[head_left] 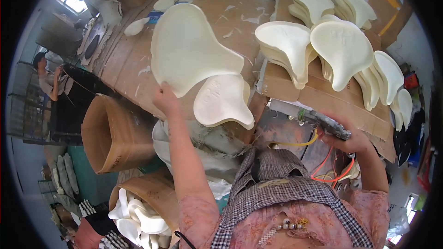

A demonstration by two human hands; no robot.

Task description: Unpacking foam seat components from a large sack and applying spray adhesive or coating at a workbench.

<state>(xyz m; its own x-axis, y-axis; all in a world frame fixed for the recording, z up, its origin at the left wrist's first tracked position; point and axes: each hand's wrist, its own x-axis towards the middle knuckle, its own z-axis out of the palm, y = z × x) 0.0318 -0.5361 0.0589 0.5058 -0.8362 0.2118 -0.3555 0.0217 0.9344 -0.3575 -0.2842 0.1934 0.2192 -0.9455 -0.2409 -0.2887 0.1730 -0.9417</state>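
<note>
large pad (pixel 189 46) is pinched by the left hand (pixel 166 101), its nose pointed rightward. a tool (pixel 333 125) is gripped by the right hand (pixel 350 139).

1 upright fisheye view, worn on the person's head, looks down over the checked apron (pixel 286 197). Near below are the left hand (pixel 167 100) and right hand (pixel 345 133); farther forward, the cardboard-covered table (pixel 124 67). Straight edges curve outward.

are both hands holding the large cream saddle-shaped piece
No, only the left hand holds the large cream piece, by its near edge, while the right hand grips a dark handheld tool.
</note>
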